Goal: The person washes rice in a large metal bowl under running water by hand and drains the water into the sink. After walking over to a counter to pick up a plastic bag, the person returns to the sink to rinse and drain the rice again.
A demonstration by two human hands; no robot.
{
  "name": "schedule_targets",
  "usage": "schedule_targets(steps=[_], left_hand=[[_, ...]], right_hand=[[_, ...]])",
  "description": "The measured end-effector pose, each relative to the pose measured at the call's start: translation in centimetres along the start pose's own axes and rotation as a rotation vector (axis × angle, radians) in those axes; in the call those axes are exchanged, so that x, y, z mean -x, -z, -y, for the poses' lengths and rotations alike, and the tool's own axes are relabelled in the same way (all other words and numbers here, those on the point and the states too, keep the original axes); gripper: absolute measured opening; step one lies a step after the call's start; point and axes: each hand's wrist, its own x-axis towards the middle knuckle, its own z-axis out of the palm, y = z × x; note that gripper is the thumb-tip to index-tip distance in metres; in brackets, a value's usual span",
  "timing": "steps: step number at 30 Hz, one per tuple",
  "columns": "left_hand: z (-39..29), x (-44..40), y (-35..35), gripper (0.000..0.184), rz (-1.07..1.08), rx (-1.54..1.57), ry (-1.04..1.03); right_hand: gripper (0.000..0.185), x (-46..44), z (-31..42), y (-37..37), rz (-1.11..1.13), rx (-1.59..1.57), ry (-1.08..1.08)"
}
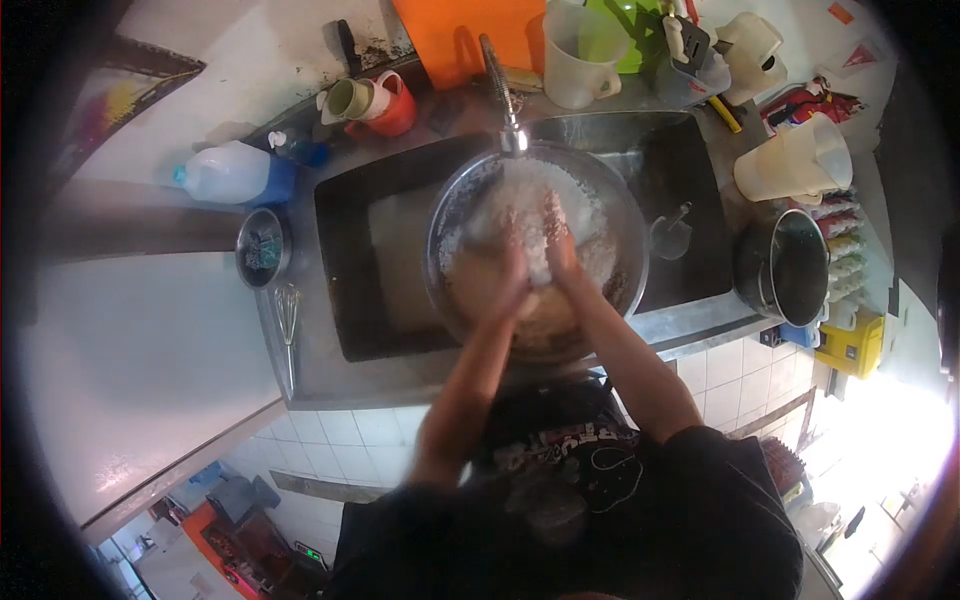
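Observation:
A large metal bowl sits in the sink, with wet white grains that look like rice heaped at its far side and cloudy water nearer me. My left hand and my right hand are inside the bowl, palms facing each other and fingers pointing away from me. A white clump of rice is pressed between them, and grains stick to my fingers. Just beyond the bowl's far rim stands the faucet, its spring neck rising toward the wall. The fingertips are partly blurred and covered by grains.
Left of the sink lie a whisk, a small metal bowl and a jug of blue liquid. A steel pot and a plastic pitcher stand right. Behind are a clear pitcher and an orange board.

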Motion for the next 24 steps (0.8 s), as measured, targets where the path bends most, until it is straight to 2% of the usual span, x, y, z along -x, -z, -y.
schedule_targets(steps=[1,2,4,5,6,7,9,11,13,14,15,16,17,19,20,22,23,24], left_hand=[[0.3,-0.7,0.6,0.067,0.005,0.002,-0.005],[0.4,-1.8,1.9,0.062,-0.125,-0.118,0.138],[-0.7,-2.7,3.3,0.057,-0.262,-0.233,0.285],[-2.6,-2.7,2.9,0.053,0.079,-0.324,0.064],[-4.2,-3.2,2.9,0.05,0.423,-0.406,-0.169],[-4.8,-3.9,3.9,0.05,0.425,-0.406,-0.175],[-4.9,-4.7,6.2,0.047,0.425,-1.59,-0.685],[-3.7,-5.9,7.4,0.05,0.382,-1.62,-0.7],[-2.0,-6.1,8.7,0.053,0.181,-1.82,-0.641],[-1.6,-6.2,8.8,0.053,0.181,-1.824,-0.635],[-1.5,-5.6,8.2,0.053,0.071,-1.836,-0.479],[-1.5,-5.1,7.7,0.054,-0.043,-1.838,-0.325],[-1.6,-4.7,7.1,0.054,-0.057,-1.841,-0.326],[-2.0,-4.6,6.2,0.055,-0.273,-1.704,0.048],[-2.4,-4.8,6.2,0.055,-0.277,-1.709,0.038],[-2.4,-6.1,7.3,0.067,-0.117,-1.58,0.397],[-0.9,-6.5,8.9,0.067,-0.121,-1.581,0.39],[1.3,-6.8,11.5,0.067,-0.217,-1.439,0.197]], right_hand=[[0.05,-0.6,-1.2,0.6,0.0,0.003,0.007],[0.049,-0.7,-2.3,0.7,0.056,0.182,0.241],[0.049,1.7,-0.7,2.0,0.125,0.367,-0.065],[0.049,3.2,0.9,2.2,0.18,0.47,-0.212],[0.054,2.7,0.0,3.6,0.321,0.805,0.103],[0.06,2.4,-0.2,4.3,0.458,1.127,0.43],[0.089,1.3,-0.1,4.9,0.546,1.469,0.531],[0.09,1.4,2.8,3.1,0.271,1.881,0.614],[0.091,-1.2,3.2,2.8,0.27,1.85,0.556],[0.092,-2.7,3.1,3.0,0.294,1.865,0.468],[0.093,-3.4,2.5,3.1,0.321,1.874,0.38],[0.092,-3.3,0.8,3.4,0.099,1.809,0.483],[0.092,-3.8,-0.2,3.7,0.108,1.806,0.494],[0.079,-4.9,-1.4,4.3,-0.054,1.457,0.252],[0.079,-5.5,-2.1,4.8,-0.057,1.452,0.261],[0.062,-7.4,-4.3,6.2,-0.106,1.165,0.114],[0.061,-9.9,-8.4,7.7,-0.178,1.015,0.048],[0.061,-12.2,-12.5,9.2,-0.258,0.853,-0.006]])
